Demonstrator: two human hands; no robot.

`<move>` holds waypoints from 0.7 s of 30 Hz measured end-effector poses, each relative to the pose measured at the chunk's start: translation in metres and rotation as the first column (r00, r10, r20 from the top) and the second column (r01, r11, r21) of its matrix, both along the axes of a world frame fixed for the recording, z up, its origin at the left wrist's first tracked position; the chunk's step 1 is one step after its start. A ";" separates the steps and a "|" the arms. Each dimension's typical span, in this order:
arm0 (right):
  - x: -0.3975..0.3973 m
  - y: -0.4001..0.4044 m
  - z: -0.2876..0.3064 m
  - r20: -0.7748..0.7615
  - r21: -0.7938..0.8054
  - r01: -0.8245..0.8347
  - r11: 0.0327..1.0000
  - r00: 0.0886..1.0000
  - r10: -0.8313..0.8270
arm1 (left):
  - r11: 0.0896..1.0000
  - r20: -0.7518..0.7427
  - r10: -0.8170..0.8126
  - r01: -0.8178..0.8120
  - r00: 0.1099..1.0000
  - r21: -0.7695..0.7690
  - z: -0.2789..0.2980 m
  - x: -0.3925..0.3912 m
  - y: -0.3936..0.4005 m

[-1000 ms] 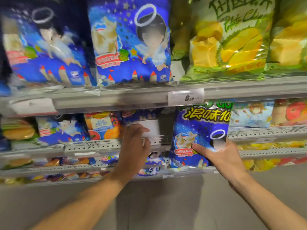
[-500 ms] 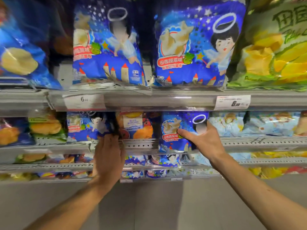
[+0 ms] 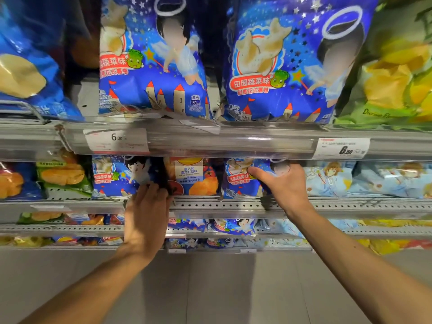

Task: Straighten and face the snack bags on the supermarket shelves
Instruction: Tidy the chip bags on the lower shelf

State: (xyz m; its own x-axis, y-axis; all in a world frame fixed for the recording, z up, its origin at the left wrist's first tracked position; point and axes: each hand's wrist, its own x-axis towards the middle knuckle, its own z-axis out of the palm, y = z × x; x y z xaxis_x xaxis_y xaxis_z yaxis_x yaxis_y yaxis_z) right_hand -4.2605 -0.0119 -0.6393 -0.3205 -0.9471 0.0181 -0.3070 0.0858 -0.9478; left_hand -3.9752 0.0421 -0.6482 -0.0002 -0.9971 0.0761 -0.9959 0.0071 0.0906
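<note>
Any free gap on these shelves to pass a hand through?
One gap on the top shelf: the dark slot between the two blue angel bags. Another shows left of the first. The second shelf is packed bag to bag, with the left hand and right hand there.

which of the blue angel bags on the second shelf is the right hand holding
The blue angel bag right of the orange tomato chip bag; the right hand grips its front.

Left hand's fingers (image 3: pixel 149 188) hidden behind blue bag (image 3: pixel 117 176)
</note>
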 end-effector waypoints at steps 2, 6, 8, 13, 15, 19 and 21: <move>0.005 -0.002 -0.001 0.038 0.022 0.011 1.000 0.999 -0.012 | 1.000 -0.036 0.009 -0.010 0.999 -0.027 0.001 -0.002 0.002; 0.007 -0.007 -0.004 0.075 0.025 -0.007 1.000 0.997 0.005 | 0.998 -0.085 0.031 -0.035 0.996 -0.051 -0.004 -0.003 0.004; 0.002 -0.006 -0.007 0.057 0.027 -0.011 1.000 0.998 0.010 | 0.998 -0.096 0.022 -0.028 0.995 -0.065 -0.006 -0.002 0.004; -0.012 -0.004 -0.019 0.017 0.082 -0.026 0.996 1.000 0.025 | 0.994 -0.091 0.014 -0.024 0.996 -0.104 -0.012 0.000 0.003; -0.009 -0.008 -0.021 0.022 0.132 -0.046 0.990 0.999 0.043 | 0.992 -0.086 0.017 -0.027 0.996 -0.120 -0.014 0.000 0.002; -0.005 -0.014 -0.018 -0.017 0.255 -0.103 0.961 0.994 0.111 | 0.990 -0.097 0.032 -0.044 0.995 -0.131 -0.016 -0.001 0.001; -0.006 -0.012 -0.013 -0.067 0.307 -0.083 0.948 0.992 0.109 | 0.991 -0.096 0.017 -0.029 0.995 -0.130 -0.016 0.000 0.002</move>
